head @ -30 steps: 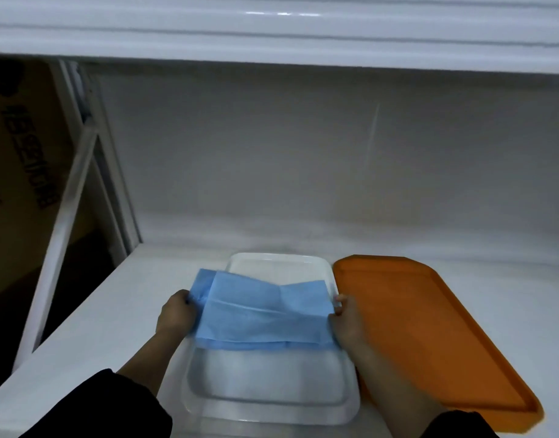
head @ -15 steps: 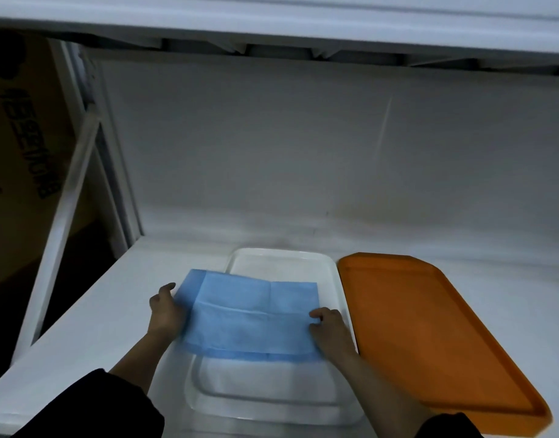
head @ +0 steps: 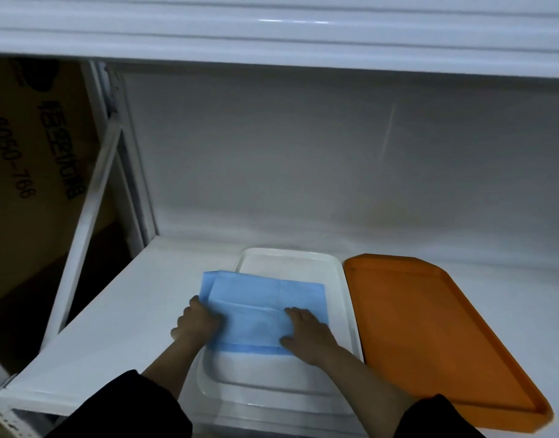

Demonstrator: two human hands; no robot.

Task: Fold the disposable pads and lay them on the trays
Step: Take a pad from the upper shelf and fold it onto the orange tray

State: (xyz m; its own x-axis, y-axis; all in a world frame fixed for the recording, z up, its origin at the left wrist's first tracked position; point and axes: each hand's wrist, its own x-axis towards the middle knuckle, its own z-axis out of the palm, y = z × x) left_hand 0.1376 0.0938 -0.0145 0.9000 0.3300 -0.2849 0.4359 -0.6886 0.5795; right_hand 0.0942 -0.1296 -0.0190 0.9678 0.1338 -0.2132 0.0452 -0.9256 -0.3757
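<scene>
nearest the viewer, two dark sleeves lead forward to the hands, both laid on a folded blue pad (head: 265, 308); the left hand (head: 197, 324) rests on the pad's left edge, its fingers bent over that edge, though whether they pinch it cannot be told, while the right hand (head: 306, 335) presses flat with its fingers spread on the pad's near right corner; the pad sits across the middle of the white tray (head: 344, 298), its left portion overhanging the tray's rim onto the shelf (head: 120, 314); just beside it on the right lies the orange tray (head: 429, 327), with no pad on it; behind everything stands the pale back wall under an upper shelf; the risk, as a judgement, is that the light pad springs open or slides when the hands lift, since the overhang leaves it unsupported on the rim
</scene>
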